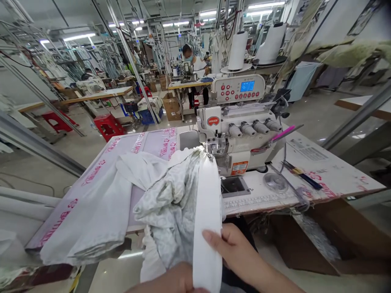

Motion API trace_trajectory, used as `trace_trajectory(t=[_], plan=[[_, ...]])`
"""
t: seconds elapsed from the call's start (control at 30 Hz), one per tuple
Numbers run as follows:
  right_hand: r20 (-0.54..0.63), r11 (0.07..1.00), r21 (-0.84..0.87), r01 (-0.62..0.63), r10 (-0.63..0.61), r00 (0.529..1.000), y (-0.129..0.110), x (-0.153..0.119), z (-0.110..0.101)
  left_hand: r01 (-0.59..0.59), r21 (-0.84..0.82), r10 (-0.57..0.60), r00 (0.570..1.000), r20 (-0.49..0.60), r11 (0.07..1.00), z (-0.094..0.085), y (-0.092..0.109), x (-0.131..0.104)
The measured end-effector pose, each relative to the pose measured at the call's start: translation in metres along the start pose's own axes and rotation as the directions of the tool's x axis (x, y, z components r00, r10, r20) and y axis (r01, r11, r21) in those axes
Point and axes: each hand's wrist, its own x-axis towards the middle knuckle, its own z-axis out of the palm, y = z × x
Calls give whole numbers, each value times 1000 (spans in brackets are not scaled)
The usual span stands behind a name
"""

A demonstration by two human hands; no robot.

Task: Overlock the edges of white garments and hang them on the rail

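A white sewing machine (241, 138) stands on the table, with a wide white elastic band (207, 195) running from its presser foot down toward me. Gathered pale patterned fabric (174, 203) hangs along the band's left side and over the table's front edge. My right hand (232, 248) pinches the band's right edge, thumb on top. At the bottom edge of the view, my left hand (180, 278) is closed at the band's lower part, its fingertips partly cut off. More folded pale fabric (100, 211) lies to the left on the table.
Snips (302, 175) and a clear round dish (275, 183) lie right of the machine. An open cardboard box (293, 244) is below the table at right. Thread cones (238, 51) stand behind. A red stool (108, 127) and a seated person (195, 61) are farther back.
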Motion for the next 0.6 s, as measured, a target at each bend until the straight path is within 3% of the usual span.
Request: trace_trajectory(t=[0.07, 0.1, 0.13, 0.17, 0.2, 0.23, 0.27, 0.3, 0.33, 0.43, 0.5, 0.6], plan=[[-2, 999, 28, 18, -18, 1000, -1, 3, -2, -17, -25, 14, 993, -115, 1000, -16, 8, 5], [-11, 999, 24, 35, -35, 999, -2, 5, -3, -38, -14, 33, 961, -276, 999, -27, 11, 9], [-23, 998, 11, 55, -55, 998, -3, 7, -4, -52, 41, 65, 874, -482, 998, -38, 12, 14], [-30, 998, 1, 69, -69, 997, -2, 7, -4, -30, 141, 119, 721, -683, 990, -49, 11, 20], [-28, 997, -9, 78, -79, 997, -2, 7, -3, 49, 259, 193, 538, -820, 965, -59, 8, 25], [-21, 996, -18, 85, -86, 996, 0, 7, -3, 174, 357, 268, 393, -880, 917, -68, 3, 31], [-15, 996, -26, 89, -89, 996, 1, 6, -1, 311, 427, 328, 324, -887, 849, -76, -2, 35], [-16, 996, -34, 88, -89, 996, 3, 5, 0, 425, 476, 361, 325, -874, 770, -82, -7, 38], [-21, 996, -43, 82, -83, 996, 5, 4, 1, 501, 509, 363, 365, -857, 700, -87, -11, 39], [-41, 996, -77, 53, -56, 998, 8, 5, 2, 549, 552, 325, 460, -826, 628, -102, -12, 30], [-48, 995, -85, 47, -51, 998, 8, 8, 1, 505, 568, 357, 457, -815, 650, -116, -4, 20], [-75, 996, -79, 40, -46, 996, 5, 15, -3, 433, 577, 419, 410, -810, 692, -134, 17, 10]])
